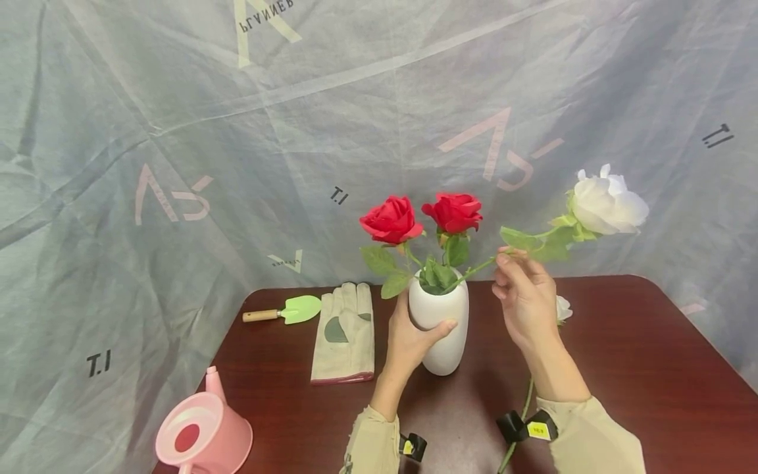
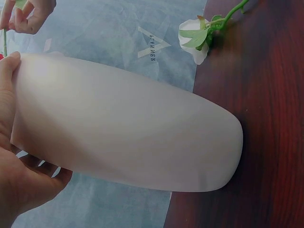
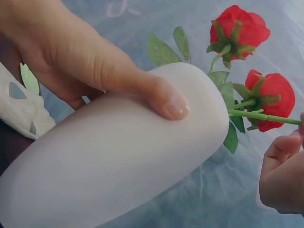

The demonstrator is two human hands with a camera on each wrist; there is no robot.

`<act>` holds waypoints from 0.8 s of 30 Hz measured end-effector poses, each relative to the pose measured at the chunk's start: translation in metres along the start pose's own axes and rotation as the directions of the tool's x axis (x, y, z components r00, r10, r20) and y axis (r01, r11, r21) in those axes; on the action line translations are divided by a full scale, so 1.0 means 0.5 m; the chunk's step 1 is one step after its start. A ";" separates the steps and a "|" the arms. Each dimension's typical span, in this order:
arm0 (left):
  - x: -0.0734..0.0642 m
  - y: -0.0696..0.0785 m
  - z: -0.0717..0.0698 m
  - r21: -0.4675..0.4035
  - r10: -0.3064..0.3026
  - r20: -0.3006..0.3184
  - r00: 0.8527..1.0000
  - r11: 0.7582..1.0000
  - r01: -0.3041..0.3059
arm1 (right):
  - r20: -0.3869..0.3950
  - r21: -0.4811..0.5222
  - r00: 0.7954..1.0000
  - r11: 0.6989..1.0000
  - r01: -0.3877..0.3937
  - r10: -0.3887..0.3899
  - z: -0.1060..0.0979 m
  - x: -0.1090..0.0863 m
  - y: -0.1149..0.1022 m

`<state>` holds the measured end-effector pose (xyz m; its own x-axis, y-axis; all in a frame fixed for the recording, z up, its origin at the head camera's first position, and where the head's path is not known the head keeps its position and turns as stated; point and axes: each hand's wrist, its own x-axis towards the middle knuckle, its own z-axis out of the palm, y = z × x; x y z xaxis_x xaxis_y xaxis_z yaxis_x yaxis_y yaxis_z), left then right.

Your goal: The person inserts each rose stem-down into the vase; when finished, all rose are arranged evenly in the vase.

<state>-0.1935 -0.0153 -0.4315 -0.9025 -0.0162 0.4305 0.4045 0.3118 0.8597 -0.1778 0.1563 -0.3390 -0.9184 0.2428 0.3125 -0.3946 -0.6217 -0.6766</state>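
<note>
Two red roses [image 1: 392, 220] with green leaves stand in a white vase [image 1: 441, 336] on the table. My left hand [image 1: 411, 336] grips the vase around its upper side, thumb across the front. In the right wrist view that thumb [image 3: 166, 99] presses on the vase near its rim. My right hand [image 1: 527, 296] pinches the green stem of a white rose [image 1: 610, 204] to the right of the vase. The stem slants, its lower end at the vase mouth and its bloom out to the upper right. How deep it reaches inside is hidden.
Another white rose [image 2: 194, 42] lies on the dark red table [image 1: 639, 355], partly behind my right arm. To the left are a work glove [image 1: 346, 342], a green trowel [image 1: 301, 309] with a wooden handle and a pink watering can [image 1: 227, 434]. A grey printed sheet [image 1: 237, 164] hangs behind.
</note>
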 end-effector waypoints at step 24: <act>0.000 -0.004 0.001 -0.055 0.023 0.011 1.000 0.998 -0.023 | -0.121 -0.632 0.947 0.712 -0.305 0.297 -0.198 -0.101 0.044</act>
<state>-0.1944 -0.0157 -0.4335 -0.8944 0.0018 0.4472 0.4324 0.2591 0.8637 -0.1433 0.2040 -0.4356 -0.9907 0.1352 0.0139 -0.0203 -0.0462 -0.9987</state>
